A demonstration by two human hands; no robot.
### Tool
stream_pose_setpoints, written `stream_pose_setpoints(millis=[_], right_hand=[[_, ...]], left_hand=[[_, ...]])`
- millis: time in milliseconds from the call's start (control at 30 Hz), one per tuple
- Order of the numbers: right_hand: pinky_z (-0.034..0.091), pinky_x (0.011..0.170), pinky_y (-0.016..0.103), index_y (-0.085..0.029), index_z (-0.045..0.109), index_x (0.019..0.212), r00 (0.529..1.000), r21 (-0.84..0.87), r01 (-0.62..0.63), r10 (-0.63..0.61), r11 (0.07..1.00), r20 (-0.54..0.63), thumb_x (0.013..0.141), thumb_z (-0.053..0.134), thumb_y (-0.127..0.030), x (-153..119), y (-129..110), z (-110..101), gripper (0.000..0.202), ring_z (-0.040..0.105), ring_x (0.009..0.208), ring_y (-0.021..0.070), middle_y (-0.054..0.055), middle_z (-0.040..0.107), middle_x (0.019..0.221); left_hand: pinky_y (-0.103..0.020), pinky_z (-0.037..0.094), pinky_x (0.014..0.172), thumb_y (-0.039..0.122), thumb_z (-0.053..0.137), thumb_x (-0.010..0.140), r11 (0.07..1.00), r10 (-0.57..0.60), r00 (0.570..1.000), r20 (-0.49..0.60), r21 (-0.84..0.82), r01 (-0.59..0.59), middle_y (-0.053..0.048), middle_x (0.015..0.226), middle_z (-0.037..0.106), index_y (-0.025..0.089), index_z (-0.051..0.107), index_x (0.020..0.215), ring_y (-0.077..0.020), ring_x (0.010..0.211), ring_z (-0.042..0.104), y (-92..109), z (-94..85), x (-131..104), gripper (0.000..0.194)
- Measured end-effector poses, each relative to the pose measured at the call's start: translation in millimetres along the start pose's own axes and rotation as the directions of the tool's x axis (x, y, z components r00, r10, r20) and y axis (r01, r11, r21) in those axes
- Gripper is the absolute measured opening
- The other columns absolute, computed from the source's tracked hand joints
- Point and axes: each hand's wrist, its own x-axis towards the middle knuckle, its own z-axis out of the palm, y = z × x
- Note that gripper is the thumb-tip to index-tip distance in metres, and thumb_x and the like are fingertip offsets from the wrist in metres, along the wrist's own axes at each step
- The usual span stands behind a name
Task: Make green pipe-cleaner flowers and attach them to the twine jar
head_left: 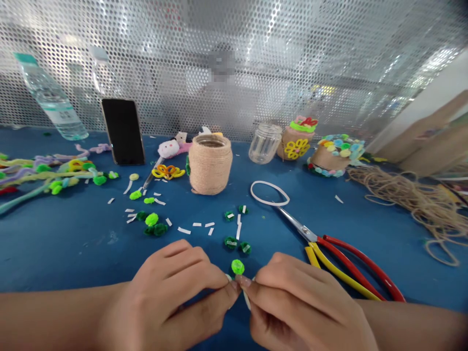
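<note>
At the bottom centre my left hand (179,297) and my right hand (300,302) meet with pinched fingertips. Between them is a small piece, mostly covered by the fingers; a white strip end shows below my right fingertips. A bright green fuzzy ball (237,266) sits just above the fingertips. Beyond it lie dark green fuzzy pieces (230,242) with white strips on them. The twine-wrapped jar (210,165) stands farther back. Red and yellow handled scissors (309,234) lie right of centre, their tips by a white loop (269,193).
Green pompoms (151,220) and white paper bits lie left of centre. A phone (124,131) and bottle (54,102) stand back left. A clear jar (265,144), decorated jars (297,141) and loose twine (409,195) are right, before a perforated metal panel (164,63).
</note>
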Motion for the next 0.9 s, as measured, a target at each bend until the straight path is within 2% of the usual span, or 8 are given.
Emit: stream_pose_setpoints(millis=[67, 133, 267, 367, 767, 900], right_hand=[[0.054, 0.056, 0.023, -0.013, 0.065, 0.079, 1.000, 0.092, -0.021, 0.022, 0.996, -0.011, 0.076, 0.059, -0.003, 3, 0, -6, 0.013, 0.058, 0.059, 0.0121, 0.004, 0.064, 0.065], [0.055, 0.058, 0.022, -0.012, 0.064, 0.085, 0.996, 0.204, -0.066, 0.078, 0.977, -0.050, 0.071, 0.060, 0.001, 5, 0, -9, 0.019, 0.061, 0.064, 0.0124, 0.006, 0.065, 0.070], [0.056, 0.057, 0.021, -0.015, 0.058, 0.092, 0.976, 0.393, -0.143, 0.195, 0.908, -0.095, 0.067, 0.058, 0.007, 7, 0, -7, 0.034, 0.063, 0.064, 0.0121, 0.005, 0.065, 0.074], [0.057, 0.055, 0.022, -0.017, 0.055, 0.093, 0.971, 0.457, -0.153, 0.218, 0.876, -0.094, 0.067, 0.058, 0.008, 8, 0, -4, 0.036, 0.062, 0.062, 0.0123, 0.004, 0.066, 0.072], [0.058, 0.056, 0.021, -0.018, 0.054, 0.088, 0.974, 0.407, -0.127, 0.191, 0.905, -0.121, 0.067, 0.059, 0.010, 10, -3, -3, 0.035, 0.064, 0.061, 0.0117, 0.004, 0.069, 0.072], [0.059, 0.059, 0.020, -0.017, 0.055, 0.088, 0.974, 0.375, -0.142, 0.196, 0.916, -0.110, 0.069, 0.061, 0.008, 6, -4, -7, 0.032, 0.066, 0.063, 0.0119, 0.004, 0.070, 0.073]], left_hand=[[-0.022, 0.043, 0.053, 0.015, 0.048, 0.093, 1.000, -0.028, 0.999, -0.045, -0.015, 0.027, 0.005, 0.071, 0.067, 0.017, 0.058, 0.089, -0.0071, 0.057, 0.057, 3, -0.6, 3, 0.011], [-0.020, 0.045, 0.054, 0.015, 0.047, 0.094, 0.998, -0.065, 0.995, -0.079, 0.001, 0.066, 0.005, 0.068, 0.067, 0.017, 0.059, 0.084, -0.0059, 0.055, 0.058, 6, -1.8, 6, 0.015], [-0.016, 0.046, 0.052, 0.015, 0.049, 0.092, 0.995, -0.090, 0.991, -0.100, 0.037, 0.094, 0.006, 0.063, 0.066, 0.017, 0.060, 0.075, -0.0050, 0.053, 0.058, 10, -5.2, 11, 0.020], [-0.016, 0.048, 0.052, 0.016, 0.050, 0.092, 0.994, -0.104, 0.990, -0.098, 0.018, 0.106, 0.006, 0.063, 0.066, 0.017, 0.059, 0.073, -0.0049, 0.053, 0.059, 10, -6.1, 11, 0.021], [-0.017, 0.048, 0.050, 0.018, 0.046, 0.095, 0.997, -0.067, 0.991, -0.116, 0.028, 0.071, 0.007, 0.062, 0.066, 0.018, 0.059, 0.079, -0.0048, 0.052, 0.058, 8, -3.4, 14, 0.021], [-0.018, 0.048, 0.052, 0.020, 0.045, 0.096, 0.995, -0.098, 0.986, -0.133, -0.009, 0.098, 0.007, 0.065, 0.067, 0.018, 0.060, 0.082, -0.0051, 0.054, 0.058, 8, 1.5, 7, 0.021]])
